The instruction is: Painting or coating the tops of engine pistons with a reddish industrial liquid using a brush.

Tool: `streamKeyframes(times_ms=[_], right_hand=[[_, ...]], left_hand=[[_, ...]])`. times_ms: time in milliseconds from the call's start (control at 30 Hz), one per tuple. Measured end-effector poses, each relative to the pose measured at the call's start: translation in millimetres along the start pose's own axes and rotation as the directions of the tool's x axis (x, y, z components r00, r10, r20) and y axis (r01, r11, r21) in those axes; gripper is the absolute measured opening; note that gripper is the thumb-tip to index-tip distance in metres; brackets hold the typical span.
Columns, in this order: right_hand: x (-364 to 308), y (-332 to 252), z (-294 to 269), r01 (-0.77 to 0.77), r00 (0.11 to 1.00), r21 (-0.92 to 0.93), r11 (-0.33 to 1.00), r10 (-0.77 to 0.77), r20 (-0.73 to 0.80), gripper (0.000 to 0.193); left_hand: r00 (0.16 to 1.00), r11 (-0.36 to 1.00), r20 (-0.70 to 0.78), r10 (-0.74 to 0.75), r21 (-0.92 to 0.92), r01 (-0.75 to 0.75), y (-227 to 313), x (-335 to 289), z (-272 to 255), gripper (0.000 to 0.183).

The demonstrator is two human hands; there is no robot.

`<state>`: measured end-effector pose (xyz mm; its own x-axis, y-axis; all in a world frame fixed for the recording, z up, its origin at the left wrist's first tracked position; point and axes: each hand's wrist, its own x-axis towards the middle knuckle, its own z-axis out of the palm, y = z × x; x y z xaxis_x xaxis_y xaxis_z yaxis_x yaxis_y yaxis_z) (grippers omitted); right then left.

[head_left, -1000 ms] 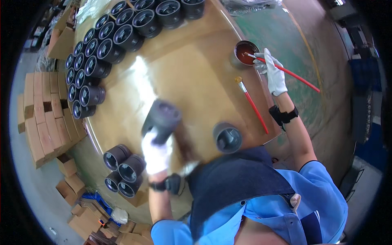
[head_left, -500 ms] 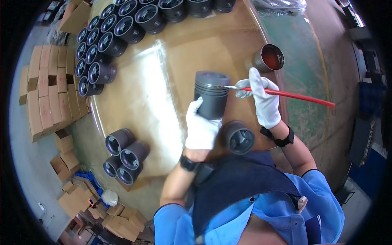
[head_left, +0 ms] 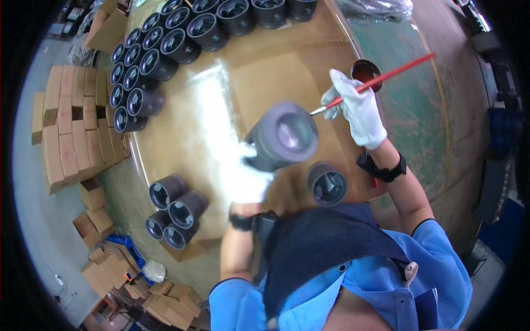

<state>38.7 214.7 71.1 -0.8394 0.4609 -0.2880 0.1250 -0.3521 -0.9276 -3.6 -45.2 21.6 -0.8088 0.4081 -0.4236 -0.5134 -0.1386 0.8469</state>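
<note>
My gloved left hand [head_left: 245, 179] is closed around a dark grey piston [head_left: 270, 140], held above the table and tilted so its dished crown shows. Between the fingers of my gloved right hand [head_left: 358, 107] is a slim red-handled paintbrush [head_left: 400, 70]. The brush tip is at the right edge of the piston's crown; whether it touches cannot be made out. Behind the right hand stands a round can [head_left: 364, 70] of reddish-brown liquid, partly covered by the brush and glove. Another piston [head_left: 327, 185] rests on the table close to my body.
Several pistons [head_left: 175, 45] stand in rows at the table's far left. A smaller piston group [head_left: 187, 208] sits at the near left corner. Stacked cardboard boxes [head_left: 80, 129] are on the floor to the left. A red stick [head_left: 376, 182] lies by the table's right edge.
The held piston has tipped from upright, turning its crown toward me. My right hand has swung the brush handle's far end upward. The brush tip has left the piston's ring grooves.
</note>
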Motion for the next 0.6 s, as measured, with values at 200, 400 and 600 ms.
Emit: streamKeyframes(times_ms=[200, 400, 600], right_hand=[[-4.0, -4.1, 21.7, -0.018, 0.999, -0.277, 0.961, 0.029, 0.034, 0.044], [-44.5, 54.5, 19.9, 0.755, 0.534, -0.655, -0.043, -0.539, 0.651, 0.027], [-33.6, 58.8, 12.4, 0.59, 0.805, -0.684, 0.429, -0.37, 0.463, 0.012]], left_hand=[[0.989, 0.873, 0.121, 0.087, 0.47, -0.134, 22.9, -10.6, 8.7, 0.014], [0.991, 0.981, -0.037, 0.131, 0.15, -0.124, -18.0, -2.3, -26.5, 0.014], [0.987, 0.912, -0.031, 0.158, 0.388, -0.134, 42.2, 65.2, -53.9, 0.018]])
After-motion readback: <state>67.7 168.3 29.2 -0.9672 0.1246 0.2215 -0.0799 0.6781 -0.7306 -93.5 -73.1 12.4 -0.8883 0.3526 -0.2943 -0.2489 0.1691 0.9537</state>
